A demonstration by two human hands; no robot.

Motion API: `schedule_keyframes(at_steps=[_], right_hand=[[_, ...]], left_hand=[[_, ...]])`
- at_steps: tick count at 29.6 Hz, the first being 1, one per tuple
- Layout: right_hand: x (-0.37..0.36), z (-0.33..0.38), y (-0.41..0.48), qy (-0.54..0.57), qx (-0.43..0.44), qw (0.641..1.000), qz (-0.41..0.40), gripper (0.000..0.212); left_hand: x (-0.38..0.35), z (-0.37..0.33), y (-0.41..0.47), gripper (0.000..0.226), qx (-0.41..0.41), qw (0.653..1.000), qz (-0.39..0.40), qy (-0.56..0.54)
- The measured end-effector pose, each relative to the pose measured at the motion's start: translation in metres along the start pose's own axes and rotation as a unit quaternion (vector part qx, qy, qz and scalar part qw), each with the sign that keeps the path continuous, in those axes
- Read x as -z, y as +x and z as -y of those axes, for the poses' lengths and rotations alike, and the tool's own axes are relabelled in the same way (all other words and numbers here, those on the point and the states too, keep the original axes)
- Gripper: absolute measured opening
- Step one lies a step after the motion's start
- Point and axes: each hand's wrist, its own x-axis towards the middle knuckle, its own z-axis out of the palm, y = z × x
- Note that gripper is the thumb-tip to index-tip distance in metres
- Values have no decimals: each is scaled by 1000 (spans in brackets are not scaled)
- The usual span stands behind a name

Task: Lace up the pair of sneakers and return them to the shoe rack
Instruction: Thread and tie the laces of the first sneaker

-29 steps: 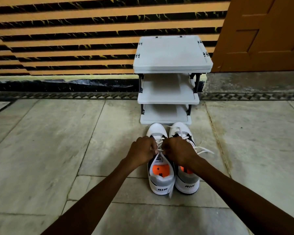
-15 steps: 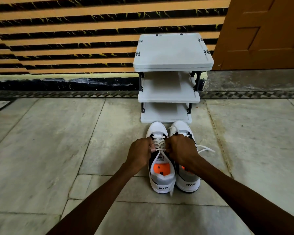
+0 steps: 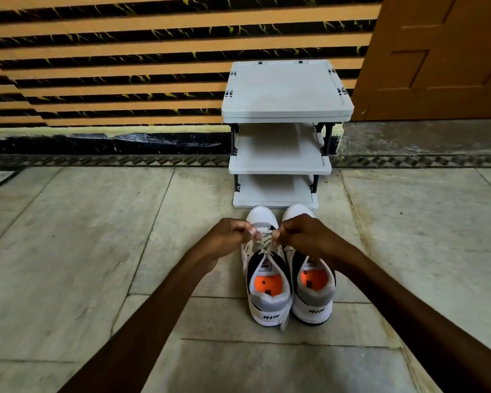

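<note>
Two white sneakers with grey heels and orange insoles stand side by side on the floor, toes toward the rack. Over the left sneaker (image 3: 267, 293), my left hand (image 3: 230, 236) and my right hand (image 3: 304, 234) each pinch an end of its white lace (image 3: 262, 245) near the toe-side eyelets. A loose lace end trails down past that shoe's heel. The right sneaker (image 3: 315, 296) is partly hidden under my right wrist. The grey three-shelf shoe rack (image 3: 287, 112) stands just beyond the toes, its shelves bare.
The rack backs onto a wall of orange and black stripes (image 3: 111, 66). A brown wooden door (image 3: 437, 58) is at the right. Pale stone floor tiles (image 3: 82, 251) spread to both sides of the shoes.
Both hands have shifted forward along the left sneaker toward its toe, still pinching the lace. The view has tipped slightly, so rack and shoes sit a little differently in frame.
</note>
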Motion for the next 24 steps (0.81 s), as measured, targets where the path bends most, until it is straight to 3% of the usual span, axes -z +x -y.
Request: schedule_keyframes(at_steps=[4, 10, 16, 20, 24], right_hand=[[3, 9, -3, 237, 0, 969, -71, 16], [-12, 3, 3, 329, -40, 936, -119, 15], [-22, -1, 14, 365, -71, 914, -163, 15], [-29, -2, 20, 367, -88, 911, -165, 10], [-33, 0, 20, 361, -90, 914, -161, 14]], left_hand=[[-3, -4, -1, 21, -14, 991, -20, -128], [-20, 8, 5, 20, -20, 971, -111, -212], [-30, 15, 12, 28, -76, 966, -239, -60], [-34, 15, 11, 29, -134, 957, -258, 14], [-36, 14, 8, 21, -238, 924, -269, 127]])
